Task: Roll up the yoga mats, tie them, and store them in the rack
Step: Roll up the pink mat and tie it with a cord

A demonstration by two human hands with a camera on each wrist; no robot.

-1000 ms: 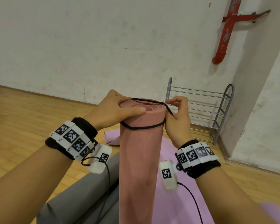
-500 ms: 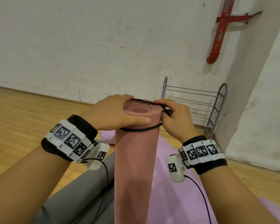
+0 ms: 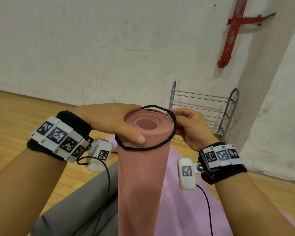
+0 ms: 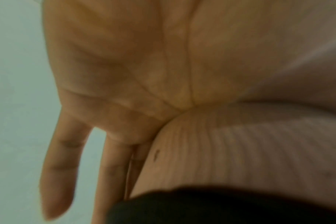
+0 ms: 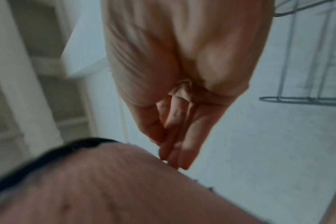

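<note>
- One rolled dusty-pink foam yoga mat [image 3: 141, 176] stands upright in the middle of the head view, its spiral end facing up between the two hands.
- One thin black cord loop [image 3: 173, 132] rings the top of that roll on a slant: low across the near face, high over the far rim.
- The left hand [image 3: 109, 120] grips the upper left of the roll, thumb across the near face and on the cord, fingers curved round the far side; in the left wrist view the palm [image 4: 125, 68] lies against the ribbed mat surface.
- The right hand [image 3: 191, 126] sits at the upper right of the roll, its fingertips pinching the cord at the rim; the right wrist view shows the fingers [image 5: 175, 118] drawn together beside the mat.
- One flat lilac yoga mat [image 3: 186, 210] lies on the wooden floor [image 3: 10, 120] below and to the right.
- One grey rolled mat [image 3: 78, 201] lies at lower left.
- One grey metal wire rack [image 3: 203, 106] stands against the white wall at right centre, well apart from the roll.
- One red pipe [image 3: 228, 40] hangs on the wall at upper right.
</note>
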